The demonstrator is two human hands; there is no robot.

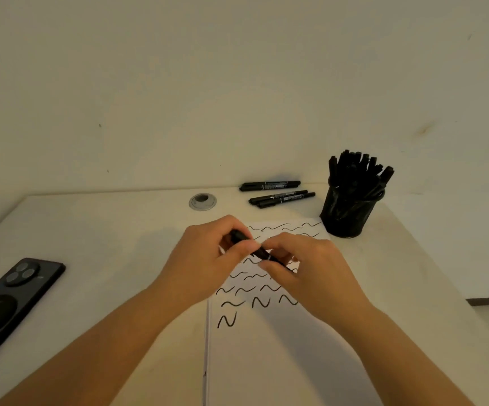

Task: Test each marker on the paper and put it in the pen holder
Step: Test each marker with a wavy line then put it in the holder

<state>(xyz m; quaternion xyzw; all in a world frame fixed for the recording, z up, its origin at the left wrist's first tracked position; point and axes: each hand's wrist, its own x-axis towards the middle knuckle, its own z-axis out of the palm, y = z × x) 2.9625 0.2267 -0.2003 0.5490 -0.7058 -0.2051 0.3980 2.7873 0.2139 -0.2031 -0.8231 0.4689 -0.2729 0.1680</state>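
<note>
Both hands hold one black marker (259, 252) above the white paper (269, 347). My left hand (208, 259) grips the marker's left end, and my right hand (307, 268) pinches its right part. Whether the cap is on is hidden by the fingers. The paper carries several black wavy test strokes (238, 303). A black mesh pen holder (350, 209) stands at the back right, holding several black markers. Three loose black markers lie beyond the paper: one (269, 186) near the wall and two (281, 198) side by side in front of it.
A black phone (11, 303) lies face down at the table's left edge. A round cable grommet (202, 201) sits in the tabletop behind the hands. The pale wall rises directly behind the table, whose right edge runs past the holder.
</note>
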